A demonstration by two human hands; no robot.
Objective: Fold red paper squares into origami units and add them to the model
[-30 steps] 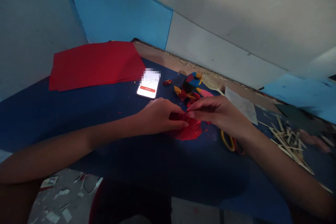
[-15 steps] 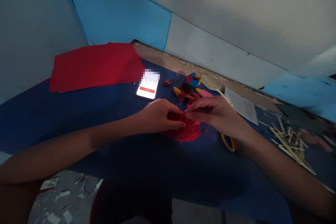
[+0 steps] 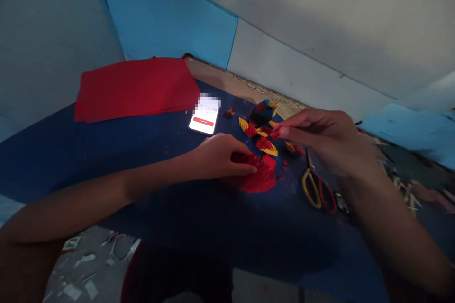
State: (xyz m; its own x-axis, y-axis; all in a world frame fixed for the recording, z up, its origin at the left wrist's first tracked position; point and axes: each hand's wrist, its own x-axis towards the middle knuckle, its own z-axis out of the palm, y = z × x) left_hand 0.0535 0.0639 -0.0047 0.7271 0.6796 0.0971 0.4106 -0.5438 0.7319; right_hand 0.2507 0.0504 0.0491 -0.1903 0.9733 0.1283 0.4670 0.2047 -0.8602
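My left hand pinches the edge of a red layered paper piece lying on the dark blue table. My right hand is raised to the right of it, thumb and fingers closed on a small red piece. Below and behind that hand lie folded red and yellow paper pieces. A blue, red and yellow folded piece stands behind them. Small red scraps are beside the red layered piece.
Scissors with yellow and red handles lie under my right wrist. A lit phone and large red sheets are at the back left. Pale sticks lie at the right, partly behind my forearm.
My right hand has moved up and to the right, away from the red layered piece, with a small red piece in its fingers. The scissors are more fully visible. My left hand has stayed on the paper.
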